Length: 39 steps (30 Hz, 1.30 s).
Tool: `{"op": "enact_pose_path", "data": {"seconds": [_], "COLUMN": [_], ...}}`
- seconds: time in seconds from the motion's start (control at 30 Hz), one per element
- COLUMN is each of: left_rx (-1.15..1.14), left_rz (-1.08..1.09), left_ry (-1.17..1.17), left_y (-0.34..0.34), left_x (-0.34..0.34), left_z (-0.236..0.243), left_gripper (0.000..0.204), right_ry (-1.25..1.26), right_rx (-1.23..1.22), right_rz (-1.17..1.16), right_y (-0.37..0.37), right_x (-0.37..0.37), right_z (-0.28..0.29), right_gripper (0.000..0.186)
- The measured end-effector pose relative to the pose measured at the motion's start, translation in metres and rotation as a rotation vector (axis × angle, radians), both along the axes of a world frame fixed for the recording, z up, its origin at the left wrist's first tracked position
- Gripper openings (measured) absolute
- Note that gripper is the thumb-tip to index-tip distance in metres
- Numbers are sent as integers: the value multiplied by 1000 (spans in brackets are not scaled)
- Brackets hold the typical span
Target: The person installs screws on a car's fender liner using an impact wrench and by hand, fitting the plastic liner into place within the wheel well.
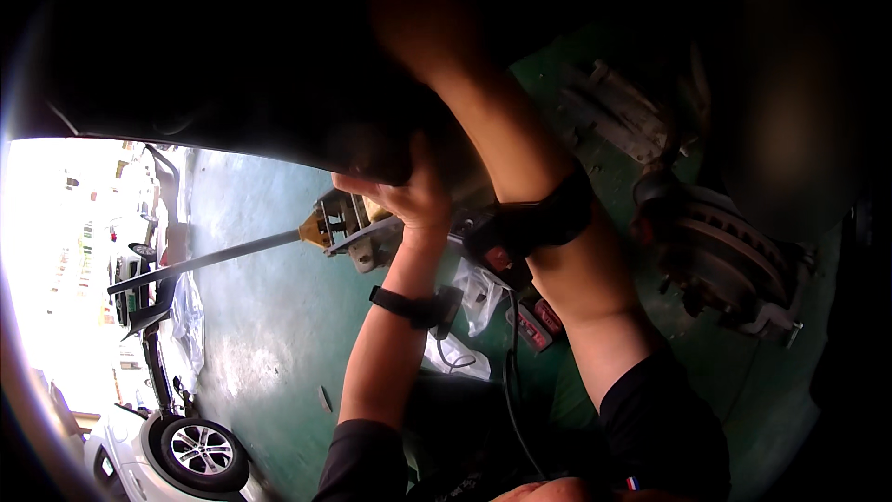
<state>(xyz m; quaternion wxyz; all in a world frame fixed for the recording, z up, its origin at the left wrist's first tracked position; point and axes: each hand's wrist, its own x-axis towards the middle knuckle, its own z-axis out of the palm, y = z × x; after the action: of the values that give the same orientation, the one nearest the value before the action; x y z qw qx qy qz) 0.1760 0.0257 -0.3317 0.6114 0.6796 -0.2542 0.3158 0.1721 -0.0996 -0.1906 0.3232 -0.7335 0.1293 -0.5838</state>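
At nine o'clock a floor jack's long handle (209, 258) runs toward the jack (348, 223) on the green floor (269, 316). At centre the left hand (409, 195) reaches up, fingers curled against the car's dark underbody (279, 102). The right forearm rises toward twelve o'clock, its hand (418, 19) lost in shadow, grip impossible to tell; the brake disc (725, 251) sits at three o'clock.

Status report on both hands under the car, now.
Left hand pressed up against the dark underbody, grip unclear. Right hand raised into shadow, not visible past the forearm. Floor jack just behind the left hand; bare brake disc to the right.
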Motion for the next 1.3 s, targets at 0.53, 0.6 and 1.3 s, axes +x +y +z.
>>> {"op": "enact_pose_path", "data": {"seconds": [0.53,0.6,1.3], "left_rx": [288,349,-88], "left_rz": [126,176,-46], "left_ry": [-102,-150,-40], "left_y": [10,13,-7], "left_x": [13,14,2], "left_z": [-1,-2,-1], "left_gripper": [72,74,62], "right_ry": [-169,-96,-477], "right_rx": [-57,-31,-140], "right_rz": [-148,-83,-129], "right_y": [-21,-17,-15], "right_x": [-5,-20,8], "right_z": [5,15,-13], "right_gripper": [30,30,17]}}
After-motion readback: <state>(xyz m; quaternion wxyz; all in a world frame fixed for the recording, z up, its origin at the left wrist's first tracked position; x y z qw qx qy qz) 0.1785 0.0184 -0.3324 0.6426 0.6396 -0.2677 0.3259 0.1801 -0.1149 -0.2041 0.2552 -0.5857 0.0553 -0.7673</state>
